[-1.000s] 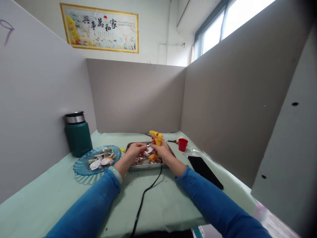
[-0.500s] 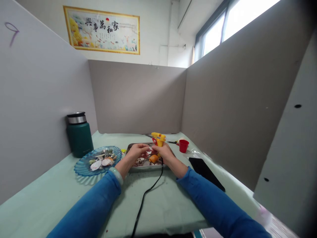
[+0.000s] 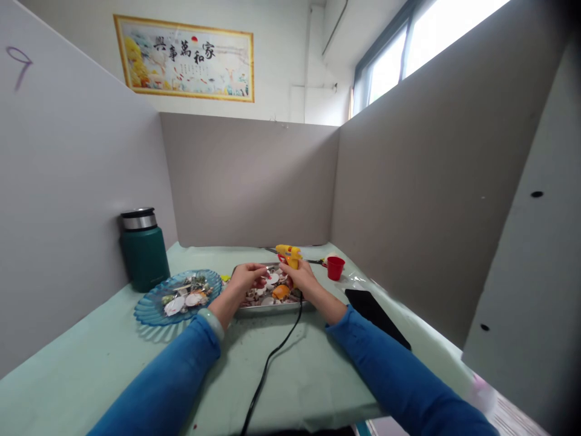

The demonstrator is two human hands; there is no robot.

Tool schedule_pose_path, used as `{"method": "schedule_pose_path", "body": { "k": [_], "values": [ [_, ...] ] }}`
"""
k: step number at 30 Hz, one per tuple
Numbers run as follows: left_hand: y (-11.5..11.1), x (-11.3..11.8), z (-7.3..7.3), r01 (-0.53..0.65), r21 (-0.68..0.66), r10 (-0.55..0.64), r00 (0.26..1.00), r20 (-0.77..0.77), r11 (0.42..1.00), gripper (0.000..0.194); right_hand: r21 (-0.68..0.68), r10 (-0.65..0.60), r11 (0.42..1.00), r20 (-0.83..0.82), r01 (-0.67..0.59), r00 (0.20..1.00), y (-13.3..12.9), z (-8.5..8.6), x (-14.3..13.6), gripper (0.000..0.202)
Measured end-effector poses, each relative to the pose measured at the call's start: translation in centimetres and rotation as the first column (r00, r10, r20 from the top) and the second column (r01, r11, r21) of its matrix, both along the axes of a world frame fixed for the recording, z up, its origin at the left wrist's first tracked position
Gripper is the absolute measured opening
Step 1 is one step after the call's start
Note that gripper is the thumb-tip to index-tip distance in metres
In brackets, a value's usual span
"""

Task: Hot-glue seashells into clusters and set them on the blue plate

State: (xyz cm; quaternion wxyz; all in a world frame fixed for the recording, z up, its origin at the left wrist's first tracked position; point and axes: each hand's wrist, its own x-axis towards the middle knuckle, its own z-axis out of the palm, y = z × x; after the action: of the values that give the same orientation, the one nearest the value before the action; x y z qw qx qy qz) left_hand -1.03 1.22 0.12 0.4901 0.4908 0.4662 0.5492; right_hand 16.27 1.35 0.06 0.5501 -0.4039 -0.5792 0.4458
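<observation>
A yellow glue gun (image 3: 290, 254) is gripped in my right hand (image 3: 303, 277), its nozzle toward the left and its black cord (image 3: 270, 357) running down over the near table edge. My left hand (image 3: 247, 278) is beside it over the tray, fingertips pinched together; whatever small piece lies between them is too small to make out. Under both hands sits a metal tray (image 3: 267, 312) filled with shells and pale pieces, with one orange shell (image 3: 281, 293) near its front.
Left of the tray, a blue scalloped plate (image 3: 147, 310) bears shells and small bits. A green flask (image 3: 144, 254) stands behind it. To the right are a red cup (image 3: 336, 268) and a black phone-like slab (image 3: 379, 318). Grey partitions (image 3: 254, 181) enclose the table.
My hands have drawn slightly apart, showing more of the shells between them. The glue gun has tilted a little in my right hand, and its cord has shifted right.
</observation>
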Motion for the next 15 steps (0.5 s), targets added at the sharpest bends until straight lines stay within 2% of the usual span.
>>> {"method": "schedule_pose_path", "body": {
  "k": [5,10,15],
  "values": [
    [0.1,-1.0,0.4,-0.126,-0.004,0.126,0.991,0.046,0.992,0.018,0.006,0.179,0.983,0.14,-0.182,0.974,-0.8,0.3,1.1,0.037],
    [0.0,-1.3,0.9,-0.183,-0.014,0.184,0.981,0.07,0.983,0.012,-0.023,0.213,0.977,0.249,-0.214,0.945,-2.0,0.7,1.1,0.04],
    [-0.2,-1.1,1.0,-0.196,-0.005,0.195,0.977,0.091,0.981,0.008,0.029,0.223,0.968,0.358,-0.25,0.907,-3.0,1.5,1.1,0.042]
  ]
}}
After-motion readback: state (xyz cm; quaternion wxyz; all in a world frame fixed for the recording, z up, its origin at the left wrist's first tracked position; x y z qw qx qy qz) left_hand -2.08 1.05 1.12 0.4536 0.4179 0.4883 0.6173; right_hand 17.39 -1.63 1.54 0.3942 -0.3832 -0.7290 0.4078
